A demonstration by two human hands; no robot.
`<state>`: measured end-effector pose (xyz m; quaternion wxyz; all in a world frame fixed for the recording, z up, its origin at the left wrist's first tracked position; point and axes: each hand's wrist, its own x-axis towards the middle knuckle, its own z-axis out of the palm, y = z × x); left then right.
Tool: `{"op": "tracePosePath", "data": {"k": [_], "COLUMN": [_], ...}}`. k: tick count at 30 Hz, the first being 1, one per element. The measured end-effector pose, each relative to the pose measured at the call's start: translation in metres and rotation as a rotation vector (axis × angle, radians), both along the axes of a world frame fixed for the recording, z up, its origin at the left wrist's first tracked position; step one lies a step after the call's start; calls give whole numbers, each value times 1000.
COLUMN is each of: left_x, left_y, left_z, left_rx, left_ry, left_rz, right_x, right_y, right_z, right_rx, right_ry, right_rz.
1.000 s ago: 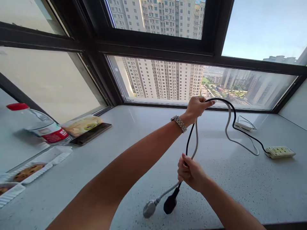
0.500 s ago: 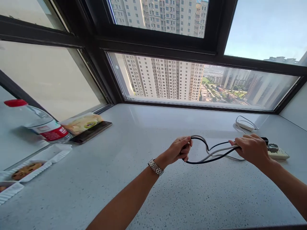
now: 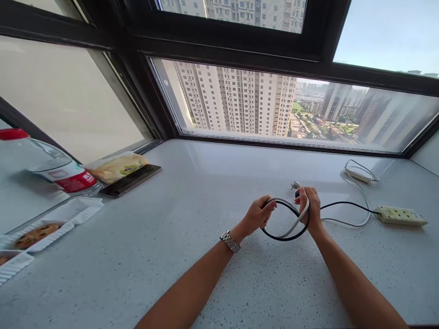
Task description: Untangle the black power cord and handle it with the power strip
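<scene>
Both hands (image 3: pixel 284 210) on looped cables (image 3: pixel 286 230), seemingly two together

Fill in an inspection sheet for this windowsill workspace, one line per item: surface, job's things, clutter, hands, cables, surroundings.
Surface: pale speckled counter, bare in the middle.
Job's things: black cable and grey cable, looped together between the hands.
Clutter: water bottle, snack packet on a tablet, cookie trays at left.
Hands: left hand and right hand each grip the loop.
Cables: both run right toward the power strip; a white adapter with thin cord lies behind.
Surroundings: black window frame, tower blocks outside.
</scene>
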<state>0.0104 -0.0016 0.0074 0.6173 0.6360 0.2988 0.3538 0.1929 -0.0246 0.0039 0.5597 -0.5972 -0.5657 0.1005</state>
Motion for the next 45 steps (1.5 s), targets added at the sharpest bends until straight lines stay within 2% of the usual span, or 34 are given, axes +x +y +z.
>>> {"op": "tracePosePath", "data": {"k": [2,5,8,12,19,22,25,28,32,36,41,45], "left_x": [6,14,17,20,24,22,21,21,21,21,24,31], "left_y": [0,-1,0,4,3,0,-2,-2,0,1,-1,-3], "left_z": [-4,-10,-14,-21,-23,-18,-14,-14,-16,-15,-14,-20], "left_rx": [81,323,495,438,210,74,-9,-67,-175,-142,-31,-24], "left_ry": [29,65,114,103,-41,-68,-156,-233,-255,-235,-247,-266], "left_rz": [125,378,570,643,570,538,487,395,282,262,267,206], "right_x": [-8,-17,-20,-14,-2,3,6,5,2,3,-1,-13], "right_y": [-7,-17,-22,-21,-13,-9,-7,-8,-11,-14,-21,-29], "right_z": [1,4,6,8,5,1,-4,-6,-3,3,9,13], "right_rx": [-28,-63,-51,-71,-117,-163,-291,-383,-350,-334,-450,-452], "right_ry": [221,416,547,682,798,817,774,735,769,847,924,916], "right_rz": [156,315,280,274,426,398,392,485,608,704,836,831]}}
